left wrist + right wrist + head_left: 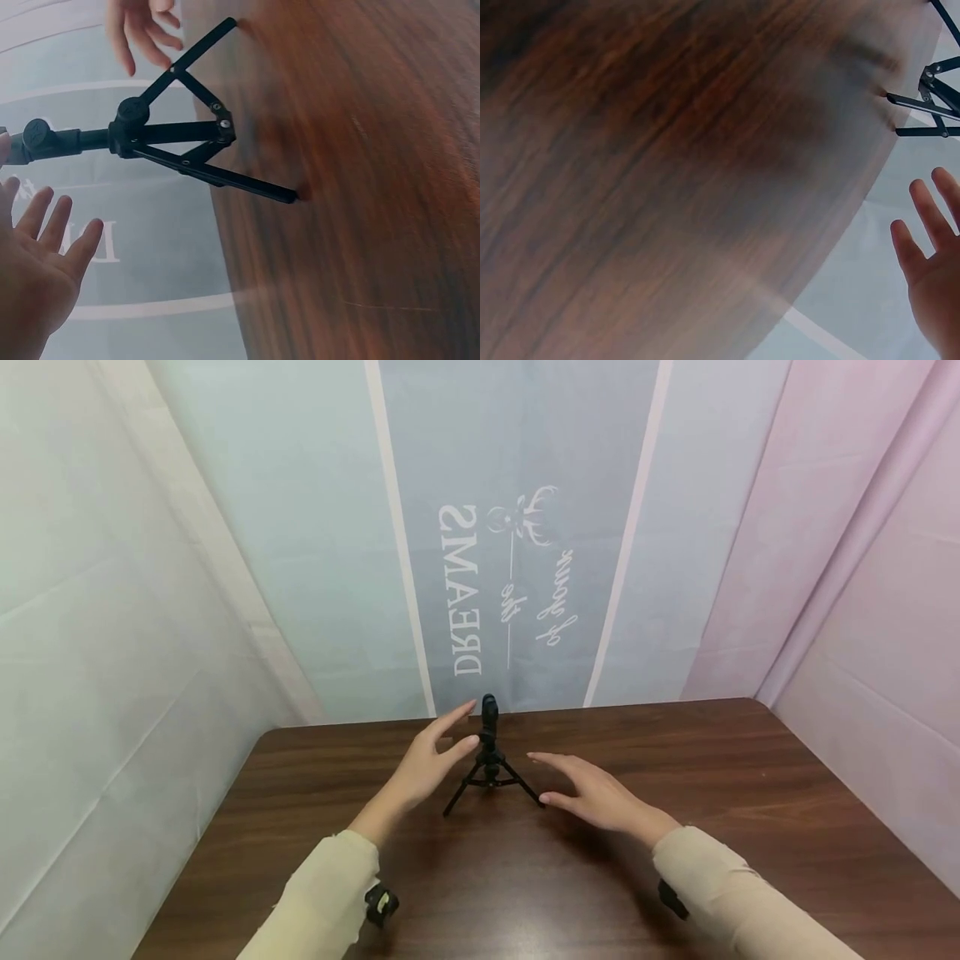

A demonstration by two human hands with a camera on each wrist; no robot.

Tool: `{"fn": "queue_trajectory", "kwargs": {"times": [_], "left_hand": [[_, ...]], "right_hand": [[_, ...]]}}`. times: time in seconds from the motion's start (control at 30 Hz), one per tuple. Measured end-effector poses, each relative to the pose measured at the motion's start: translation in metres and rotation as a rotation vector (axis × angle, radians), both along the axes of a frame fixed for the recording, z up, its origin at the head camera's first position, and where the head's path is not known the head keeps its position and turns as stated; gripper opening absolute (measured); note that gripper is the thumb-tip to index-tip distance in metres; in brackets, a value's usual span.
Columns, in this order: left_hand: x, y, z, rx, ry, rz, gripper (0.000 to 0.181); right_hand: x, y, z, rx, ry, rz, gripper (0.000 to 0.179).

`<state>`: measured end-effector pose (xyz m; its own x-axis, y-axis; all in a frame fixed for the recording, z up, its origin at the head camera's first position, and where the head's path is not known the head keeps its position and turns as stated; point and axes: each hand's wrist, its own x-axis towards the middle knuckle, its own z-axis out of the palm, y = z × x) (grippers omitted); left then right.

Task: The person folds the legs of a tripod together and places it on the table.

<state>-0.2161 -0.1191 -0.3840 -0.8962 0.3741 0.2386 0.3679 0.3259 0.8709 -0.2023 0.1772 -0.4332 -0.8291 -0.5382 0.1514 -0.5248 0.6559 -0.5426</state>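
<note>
Standing splay-legged, presumably for balance, a small black tripod with slim jointed legs (490, 760) occupies the far middle of a dark-brown wood-grain table (712, 835), between a bare left hand (422, 767) and bare right hand (600, 793), fingers spread wide, gripping nothing.

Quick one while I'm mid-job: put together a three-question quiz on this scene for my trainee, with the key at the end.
1. Multiple choice: How do the legs of the tripod stand on the table?
A) folded together
B) spread apart
C) crossed into a knot

2. Short answer: Of the left hand and the right hand, which is nearer the top of the tripod?

3. True or false: The tripod lies on its side.

Key:
1. B, spread apart.
2. The left hand.
3. False; it stands upright on its legs.
</note>
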Motion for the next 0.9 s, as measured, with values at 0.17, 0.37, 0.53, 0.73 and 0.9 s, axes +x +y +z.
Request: {"fn": "queue_trajectory", "kwargs": {"times": [0.17,0.37,0.53,0.73,0.9], "left_hand": [[-0.006,0.005,0.004,0.003,0.004,-0.003,0.056],[-0.012,0.014,0.009,0.018,-0.022,0.002,0.057],[-0.017,0.021,0.012,-0.011,-0.082,0.054,0.061],[-0.024,0.028,0.014,0.010,-0.064,0.046,0.049],[-0.028,0.028,0.016,0.022,-0.071,0.015,0.038]], "right_hand": [[-0.007,-0.003,-0.003,-0.018,-0.007,0.028,0.067],[-0.014,-0.005,-0.008,-0.045,-0.039,0.040,0.067],[-0.019,-0.006,-0.014,-0.069,-0.094,0.056,0.054],[-0.024,-0.010,-0.017,-0.077,-0.146,0.067,0.035],[-0.029,-0.013,-0.019,-0.070,-0.175,0.083,0.029]]}}
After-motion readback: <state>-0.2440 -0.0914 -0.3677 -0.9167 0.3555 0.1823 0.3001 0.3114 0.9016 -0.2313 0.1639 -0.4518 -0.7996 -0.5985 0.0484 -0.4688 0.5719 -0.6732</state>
